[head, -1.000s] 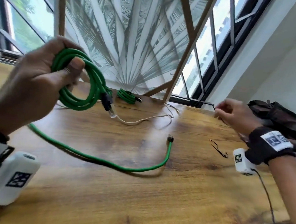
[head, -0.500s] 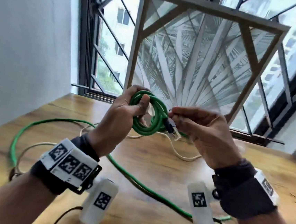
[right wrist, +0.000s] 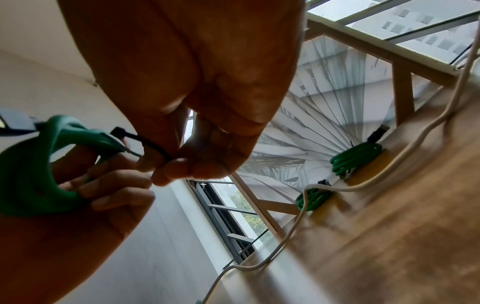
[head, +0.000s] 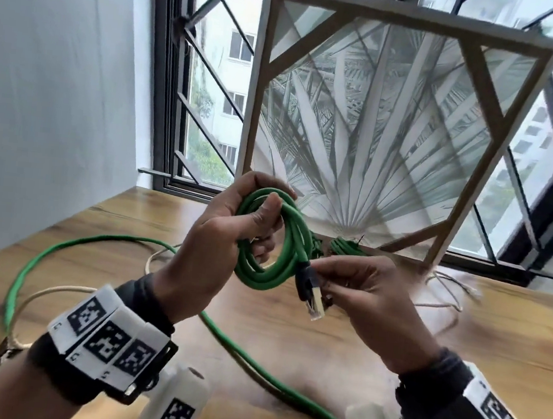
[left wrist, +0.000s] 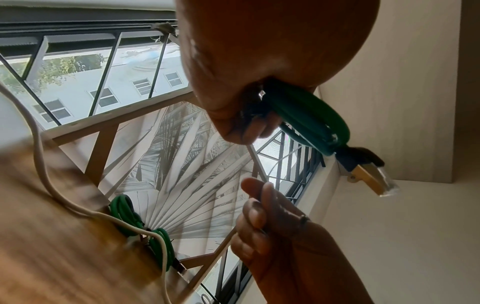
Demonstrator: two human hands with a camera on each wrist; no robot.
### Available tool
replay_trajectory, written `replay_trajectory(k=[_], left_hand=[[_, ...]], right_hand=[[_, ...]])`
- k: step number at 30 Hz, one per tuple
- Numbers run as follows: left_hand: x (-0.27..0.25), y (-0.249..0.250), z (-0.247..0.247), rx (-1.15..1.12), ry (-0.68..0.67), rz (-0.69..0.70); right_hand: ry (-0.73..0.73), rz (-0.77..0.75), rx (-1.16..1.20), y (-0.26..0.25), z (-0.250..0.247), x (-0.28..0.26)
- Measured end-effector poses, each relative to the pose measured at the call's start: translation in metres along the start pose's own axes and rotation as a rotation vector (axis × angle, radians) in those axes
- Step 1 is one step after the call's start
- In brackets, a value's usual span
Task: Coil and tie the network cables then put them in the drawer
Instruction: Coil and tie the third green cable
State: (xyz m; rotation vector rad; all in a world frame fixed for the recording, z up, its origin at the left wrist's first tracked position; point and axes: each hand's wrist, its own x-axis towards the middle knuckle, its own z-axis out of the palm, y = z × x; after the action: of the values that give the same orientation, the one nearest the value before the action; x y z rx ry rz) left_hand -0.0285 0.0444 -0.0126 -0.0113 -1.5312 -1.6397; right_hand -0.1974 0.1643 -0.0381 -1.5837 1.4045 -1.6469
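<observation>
Above the worktop, nearest, the right hand pinches a black cable tie in its fingers. Just beyond, the left hand has its fingers curled around the coiled green cable. Farther back, two tied green coils lie on the worktop against the framed picture.

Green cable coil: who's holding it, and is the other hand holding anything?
The left hand grips the green cable coil by its upper loops. The right hand pinches a black cable tie between its fingertips.

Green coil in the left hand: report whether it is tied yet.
Not tied. The left hand grips the green coil bare, while the right hand pinches a black cable tie beside it, not yet looped round.
</observation>
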Motion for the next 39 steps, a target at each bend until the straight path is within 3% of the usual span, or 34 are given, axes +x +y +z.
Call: replay_trajectory(k=[5,10,17,29,39], left_hand=[[0.000,0.000,-0.002,0.073,-0.050,-0.011],[-0.002,0.002,0.003,0.031,-0.114,-0.080],[-0.005,0.002,0.004,-0.072,-0.228,-0.171],[0.000,0.003,-0.003,0.032,-0.084,-0.143],[-0.004,0.000,-0.006,0.028,-0.333,-0.225]], right_hand=[[-0.101,0.029,0.027,-0.005,-0.001,-0.005],[-0.187,-0.037,0.033,-0.008,0.003,-0.009],[-0.184,0.042,-0.029,-0.005,0.004,-0.006],[-0.055,0.043,0.047,-0.011,-0.003,-0.004],[-0.221,0.172,0.453,-0.006,-0.007,-0.004]])
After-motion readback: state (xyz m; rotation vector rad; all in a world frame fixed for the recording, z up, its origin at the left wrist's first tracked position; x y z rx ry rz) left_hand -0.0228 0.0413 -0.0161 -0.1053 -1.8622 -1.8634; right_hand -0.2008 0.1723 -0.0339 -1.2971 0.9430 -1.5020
